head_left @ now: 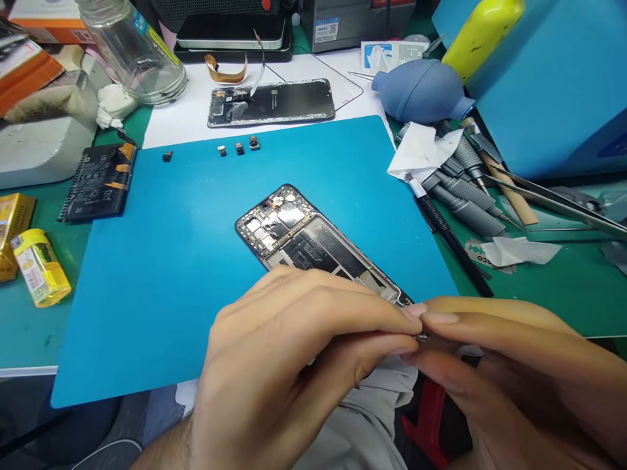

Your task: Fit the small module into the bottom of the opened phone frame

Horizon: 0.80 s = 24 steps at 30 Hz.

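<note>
The left hand [294, 365] and the right hand [509, 372] met fingertip to fingertip at the near edge of the blue mat [161, 287], together pinching a tiny metallic part [422, 337] (too small to identify) just beside the lower end of the opened phone [313, 245]. The phone lay diagonally on the mat, back cover off, boards and shields exposed, its lower end hidden behind the left fingers. Three small modules [238, 148] sat in a row at the mat's far edge. A battery [100, 179] lay off the mat's left corner; a blue air blower [421, 91] and screwdrivers [465, 196] rested to the right.
</note>
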{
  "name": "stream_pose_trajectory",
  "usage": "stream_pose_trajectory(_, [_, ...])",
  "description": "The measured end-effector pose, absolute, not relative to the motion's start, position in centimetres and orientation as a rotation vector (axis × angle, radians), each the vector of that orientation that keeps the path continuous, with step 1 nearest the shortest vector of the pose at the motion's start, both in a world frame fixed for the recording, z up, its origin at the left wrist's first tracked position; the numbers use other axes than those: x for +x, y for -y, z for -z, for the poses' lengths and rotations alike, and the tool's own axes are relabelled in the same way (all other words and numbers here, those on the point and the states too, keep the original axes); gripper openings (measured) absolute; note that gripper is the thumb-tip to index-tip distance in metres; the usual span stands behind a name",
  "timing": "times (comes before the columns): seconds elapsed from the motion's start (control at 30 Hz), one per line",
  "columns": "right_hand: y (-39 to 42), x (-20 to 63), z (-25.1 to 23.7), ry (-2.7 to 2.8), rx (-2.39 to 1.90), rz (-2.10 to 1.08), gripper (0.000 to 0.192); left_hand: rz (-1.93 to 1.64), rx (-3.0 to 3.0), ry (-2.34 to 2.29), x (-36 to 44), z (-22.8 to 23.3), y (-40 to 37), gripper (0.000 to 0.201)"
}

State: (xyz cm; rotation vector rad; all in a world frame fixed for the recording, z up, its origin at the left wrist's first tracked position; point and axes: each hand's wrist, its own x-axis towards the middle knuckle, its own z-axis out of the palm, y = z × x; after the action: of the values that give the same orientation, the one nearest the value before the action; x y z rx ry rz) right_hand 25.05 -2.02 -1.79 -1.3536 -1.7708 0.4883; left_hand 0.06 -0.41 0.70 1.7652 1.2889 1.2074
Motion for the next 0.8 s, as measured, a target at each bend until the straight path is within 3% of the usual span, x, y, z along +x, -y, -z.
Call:
stream_pose_trajectory(0.27, [1.5, 22.7, 2.4, 1.582, -1.344, -0.418, 0.034, -1.325, 1.611, -1.066, 0.0, -0.2, -0.4, 0.012])
stream_pose_trajectory(0.5, [1.7, 20.0, 1.7, 1.555, -1.407, -0.409, 0.004, -1.336, 1.578, -1.075, -0.1, -0.1, -1.2, 0.005])
stream_pose_trajectory(0.6, [1.7, 20.2, 1.6, 1.576, -1.403, -0.407, 0.008, -1.303, 1.560, -1.096, -0.1, -0.4, -1.1, 0.006])
stream_pose_trajectory(0.8, [2.2, 21.4, 2.7, 1.555, -1.366, -0.402, 0.041, -1.259, 1.513, -1.136, -0.2, -0.7, -0.5, 0.011])
